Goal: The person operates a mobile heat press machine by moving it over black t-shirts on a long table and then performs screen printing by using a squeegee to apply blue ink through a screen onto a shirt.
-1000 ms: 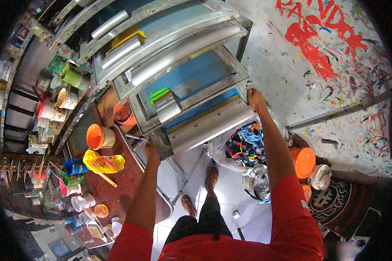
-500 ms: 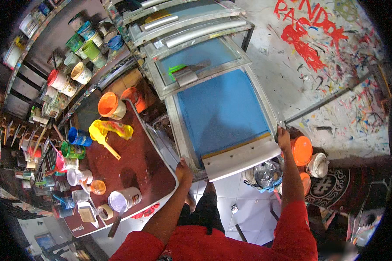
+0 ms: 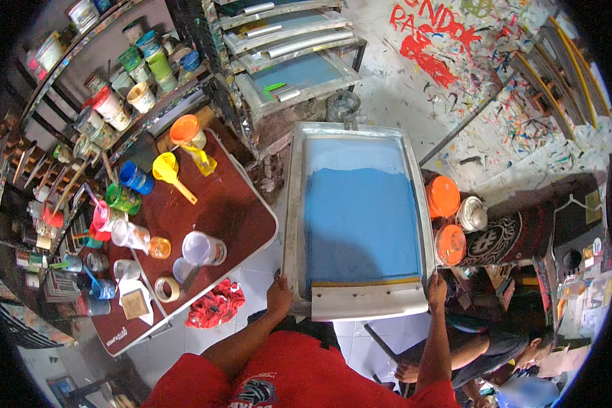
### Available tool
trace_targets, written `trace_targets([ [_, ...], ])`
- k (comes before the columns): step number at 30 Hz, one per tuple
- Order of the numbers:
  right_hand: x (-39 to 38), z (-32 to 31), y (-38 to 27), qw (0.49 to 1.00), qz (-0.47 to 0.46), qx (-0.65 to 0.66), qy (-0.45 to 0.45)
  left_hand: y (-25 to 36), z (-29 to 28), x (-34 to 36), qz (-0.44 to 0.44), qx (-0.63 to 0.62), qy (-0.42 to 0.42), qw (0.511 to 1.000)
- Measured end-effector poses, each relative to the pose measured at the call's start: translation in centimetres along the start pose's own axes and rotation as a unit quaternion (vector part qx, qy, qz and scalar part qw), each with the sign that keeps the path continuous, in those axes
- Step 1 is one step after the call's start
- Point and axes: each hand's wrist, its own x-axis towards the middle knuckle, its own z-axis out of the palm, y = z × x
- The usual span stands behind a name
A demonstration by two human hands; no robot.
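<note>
Both hands are on the screen-printing frame (image 3: pixel 358 217), held flat and out in front of the chest. The left hand (image 3: pixel 279 296) grips the near left corner, fingers (image 3: pixel 276 279) curled shut around the pale frame edge; the right hand (image 3: pixel 437 289) clamps the near right corner, fingers closed over the rim. Between them stretches the blue mesh, with a white band along the near end.

To the left sits a dark red surface (image 3: pixel 234 217), its top crowded. Behind it, shelves (image 3: pixel 81 88) run along the wall, and a rack (image 3: pixel 289 64) of more screens stands ahead. The floor (image 3: pixel 523 122) is splattered with paint.

On the surface: an orange-lidded tub (image 3: pixel 185 129), a yellow funnel (image 3: pixel 166 168), a blue cup (image 3: pixel 135 178), a clear cup (image 3: pixel 200 249) lying on its side, and a roll of tape (image 3: pixel 167 289). Contents of the shelf pots can't be made out. Right of the frame, two orange-lidded tubs (image 3: pixel 444 197) sit just beside it.
</note>
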Motion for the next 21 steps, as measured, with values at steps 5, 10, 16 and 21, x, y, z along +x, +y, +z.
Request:
trace_targets([
  [5,-12.4,-6.6,-0.1,0.996,0.012,0.054,0.069,-0.1,-5.5,-12.3,0.051,0.025,0.001,0.998],
  [10,-19.7,-13.7,9.0,0.986,-0.098,0.034,0.129,1.4,-10.6,-23.6,0.118,0.002,0.037,0.992],
  [16,-24.7,-18.9,14.8,0.875,-0.270,-0.329,0.231,-3.5,-21.2,-34.0,0.144,-0.107,0.057,0.982],
  [21,-41.1,-12.1,-6.7,0.972,-0.219,0.046,0.076,-12.0,-35.7,-47.5,0.064,-0.166,0.145,0.973],
])
